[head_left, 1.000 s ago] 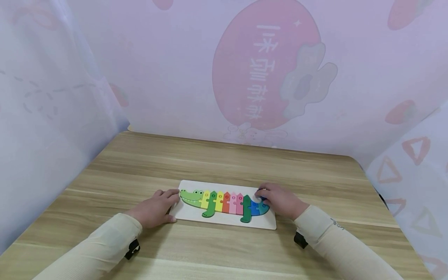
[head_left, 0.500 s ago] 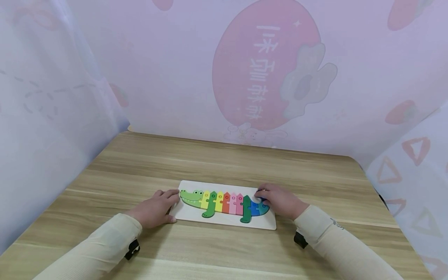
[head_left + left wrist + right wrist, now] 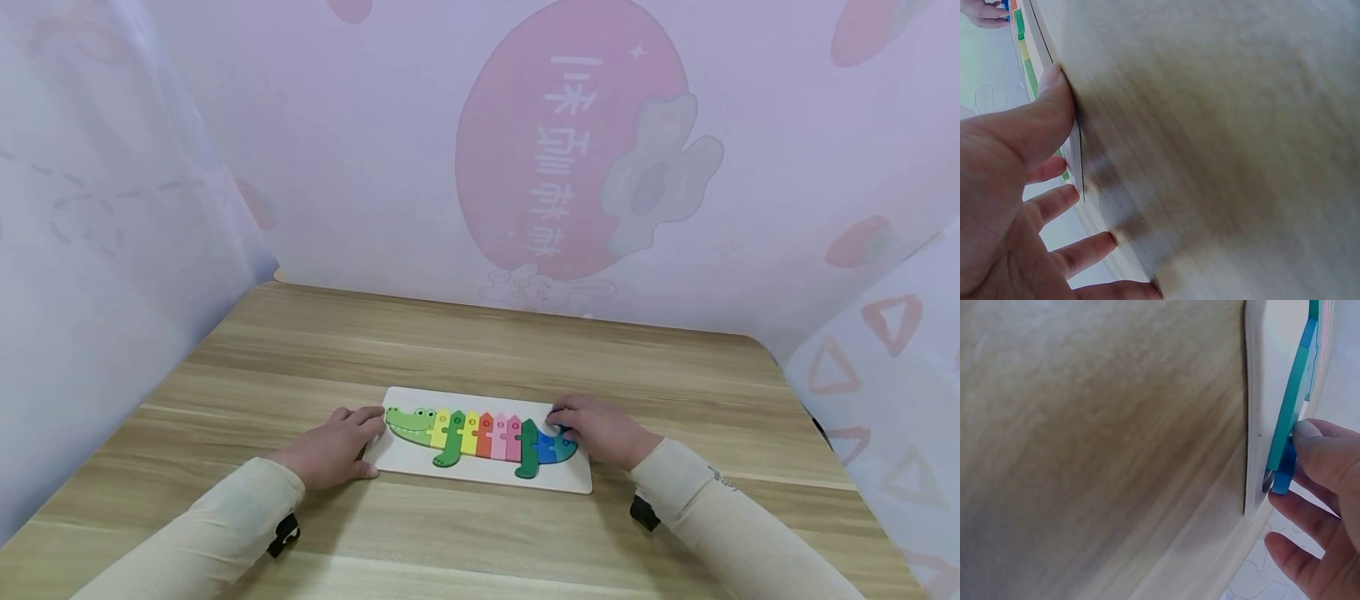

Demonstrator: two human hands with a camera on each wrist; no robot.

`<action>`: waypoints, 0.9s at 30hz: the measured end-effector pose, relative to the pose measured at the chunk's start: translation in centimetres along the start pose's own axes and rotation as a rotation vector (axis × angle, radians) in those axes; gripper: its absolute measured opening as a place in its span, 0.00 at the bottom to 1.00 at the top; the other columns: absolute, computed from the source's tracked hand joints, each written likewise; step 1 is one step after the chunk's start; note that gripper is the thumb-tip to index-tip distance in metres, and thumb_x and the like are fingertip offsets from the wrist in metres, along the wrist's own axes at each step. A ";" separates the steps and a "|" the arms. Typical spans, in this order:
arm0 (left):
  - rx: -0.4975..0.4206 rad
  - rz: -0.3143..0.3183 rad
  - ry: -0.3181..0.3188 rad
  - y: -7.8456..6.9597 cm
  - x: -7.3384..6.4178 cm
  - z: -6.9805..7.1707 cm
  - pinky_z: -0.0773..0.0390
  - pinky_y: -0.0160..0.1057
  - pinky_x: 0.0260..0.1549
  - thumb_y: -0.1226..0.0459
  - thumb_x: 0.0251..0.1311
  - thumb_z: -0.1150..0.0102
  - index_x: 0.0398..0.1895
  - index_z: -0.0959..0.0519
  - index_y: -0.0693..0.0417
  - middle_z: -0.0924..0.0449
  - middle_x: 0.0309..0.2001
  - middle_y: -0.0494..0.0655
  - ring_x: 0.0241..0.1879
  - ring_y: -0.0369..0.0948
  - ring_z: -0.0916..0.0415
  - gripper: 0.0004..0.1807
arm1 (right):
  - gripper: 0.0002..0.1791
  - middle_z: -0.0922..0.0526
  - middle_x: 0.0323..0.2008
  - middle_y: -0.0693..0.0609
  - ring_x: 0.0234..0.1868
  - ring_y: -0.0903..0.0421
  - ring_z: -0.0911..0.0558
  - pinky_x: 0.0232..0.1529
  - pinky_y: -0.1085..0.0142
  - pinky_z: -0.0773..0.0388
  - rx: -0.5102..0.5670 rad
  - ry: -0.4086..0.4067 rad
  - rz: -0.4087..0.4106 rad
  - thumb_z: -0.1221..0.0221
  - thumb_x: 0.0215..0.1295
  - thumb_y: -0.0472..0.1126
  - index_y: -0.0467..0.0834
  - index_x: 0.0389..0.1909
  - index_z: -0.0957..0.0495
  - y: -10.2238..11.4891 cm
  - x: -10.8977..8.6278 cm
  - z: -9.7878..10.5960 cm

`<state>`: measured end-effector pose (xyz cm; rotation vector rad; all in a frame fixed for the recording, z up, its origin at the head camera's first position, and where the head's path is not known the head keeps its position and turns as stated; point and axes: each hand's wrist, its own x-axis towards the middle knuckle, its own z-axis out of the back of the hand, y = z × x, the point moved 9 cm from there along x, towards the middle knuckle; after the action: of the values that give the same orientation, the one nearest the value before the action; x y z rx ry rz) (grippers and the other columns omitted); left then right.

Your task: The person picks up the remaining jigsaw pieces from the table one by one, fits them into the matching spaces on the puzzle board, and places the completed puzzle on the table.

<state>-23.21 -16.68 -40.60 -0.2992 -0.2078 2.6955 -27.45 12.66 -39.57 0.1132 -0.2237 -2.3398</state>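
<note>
A pale wooden puzzle board (image 3: 483,470) lies flat on the table, filled with a colourful crocodile of numbered pieces. Its light-green head piece (image 3: 408,423) is at the left. My left hand (image 3: 330,450) steadies the board's left end, fingers spread and extended; in the left wrist view the thumb (image 3: 1054,112) presses the board's edge. At the tail end, my right hand (image 3: 603,432) pinches a blue puzzle piece (image 3: 1285,469) between thumb and fingers. In the right wrist view that piece stands partly above the teal piece (image 3: 1288,412) beside it. The hand hides much of it from the head view.
The wood-grain table (image 3: 465,342) stretches behind and around the board. Pale printed curtains (image 3: 360,167) hang along its back and sides. A black wrist strap (image 3: 283,533) shows under the left sleeve, another black mount (image 3: 643,513) under the right sleeve.
</note>
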 end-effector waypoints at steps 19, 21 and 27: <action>-0.016 -0.029 -0.036 -0.3 0.1 0.4 0.24 0.55 0.48 0.54 0.55 0.32 0.52 0.28 0.54 0.37 0.66 0.59 0.58 0.59 0.35 0.25 | 0.16 0.22 0.55 0.45 0.57 0.46 0.24 0.58 0.52 0.26 -0.042 0.004 0.020 0.39 0.64 0.35 0.44 0.53 0.20 0.0 -0.1 0.1; -0.015 -0.034 -0.038 -0.3 0.0 0.4 0.24 0.55 0.48 0.54 0.55 0.32 0.50 0.28 0.53 0.37 0.66 0.59 0.57 0.59 0.34 0.24 | 0.17 0.22 0.56 0.45 0.58 0.46 0.24 0.58 0.52 0.26 -0.045 0.002 0.025 0.38 0.64 0.35 0.44 0.54 0.20 0.0 -0.1 0.1; -0.015 -0.040 -0.038 -0.5 0.0 0.4 0.23 0.54 0.47 0.54 0.55 0.32 0.49 0.28 0.52 0.36 0.66 0.59 0.57 0.59 0.34 0.23 | 0.17 0.22 0.56 0.45 0.58 0.46 0.24 0.59 0.52 0.27 -0.045 0.002 0.027 0.38 0.64 0.36 0.44 0.54 0.20 0.1 -0.1 0.3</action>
<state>-23.10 -16.33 -40.10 -0.2465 -0.2424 2.6627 -27.36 12.75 -39.25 0.0902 -0.1702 -2.3160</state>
